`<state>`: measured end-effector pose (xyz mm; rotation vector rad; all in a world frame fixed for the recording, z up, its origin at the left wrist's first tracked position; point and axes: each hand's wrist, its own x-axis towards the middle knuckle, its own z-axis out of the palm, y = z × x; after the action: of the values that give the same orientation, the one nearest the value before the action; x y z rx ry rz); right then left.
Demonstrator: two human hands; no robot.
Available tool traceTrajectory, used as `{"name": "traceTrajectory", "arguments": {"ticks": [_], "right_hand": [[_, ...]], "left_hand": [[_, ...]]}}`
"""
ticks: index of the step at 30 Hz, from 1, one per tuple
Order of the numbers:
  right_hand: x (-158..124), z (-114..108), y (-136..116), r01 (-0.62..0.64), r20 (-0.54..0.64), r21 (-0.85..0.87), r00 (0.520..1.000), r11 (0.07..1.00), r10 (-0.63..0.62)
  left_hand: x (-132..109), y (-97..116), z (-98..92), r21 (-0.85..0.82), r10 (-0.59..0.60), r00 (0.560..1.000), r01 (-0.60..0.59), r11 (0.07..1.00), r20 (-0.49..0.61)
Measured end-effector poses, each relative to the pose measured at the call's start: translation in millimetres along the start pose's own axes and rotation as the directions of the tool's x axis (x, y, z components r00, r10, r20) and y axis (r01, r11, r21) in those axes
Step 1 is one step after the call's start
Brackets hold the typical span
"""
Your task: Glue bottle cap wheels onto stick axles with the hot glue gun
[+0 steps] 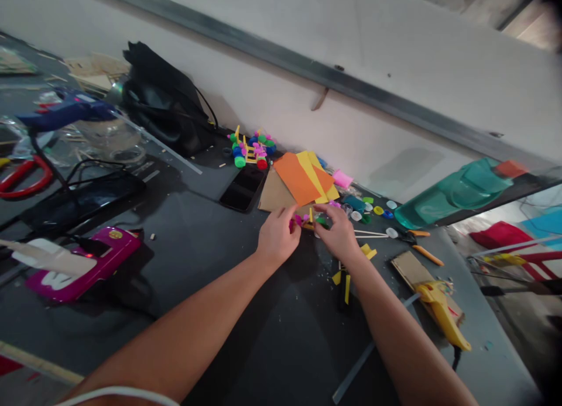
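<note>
Between my two hands is a small craft model [311,217] with pink, yellow and green parts, low over the dark table. My left hand [277,235] is closed on its left side, thumb and fingers together at the pink part. From the right, the curved fingers of my right hand [337,231] close on the green end. The fingers hide much of the model. Just beyond lie orange paper [296,179], yellow paper [312,171] and brown card [274,191]. Similar colourful finished-looking models with bottle-cap wheels [250,148] stand farther back.
A black phone [243,188] lies left of the paper. Loose bottle caps [378,210], a teal bottle [452,192] and a yellow glue gun [442,312] are on the right. At left are a magenta power strip [112,251], a blue glue gun [72,107] and a black bag [164,102].
</note>
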<state>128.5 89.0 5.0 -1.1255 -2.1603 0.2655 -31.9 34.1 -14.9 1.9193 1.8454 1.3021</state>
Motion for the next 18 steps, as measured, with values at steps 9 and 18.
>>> {"name": "traceTrajectory", "arguments": {"ticks": [9,18], "right_hand": [[21,-57,-11,-0.113,-0.144,0.075,0.982,0.991,0.123],[17,-135,-12,-0.175,-0.281,0.568,0.877,0.804,0.389]], "left_hand": [[8,-6,0.9,-0.076,-0.099,0.994,0.095,0.993,-0.05],[7,3,-1.6,0.005,-0.031,0.993,0.032,0.999,-0.115]]}}
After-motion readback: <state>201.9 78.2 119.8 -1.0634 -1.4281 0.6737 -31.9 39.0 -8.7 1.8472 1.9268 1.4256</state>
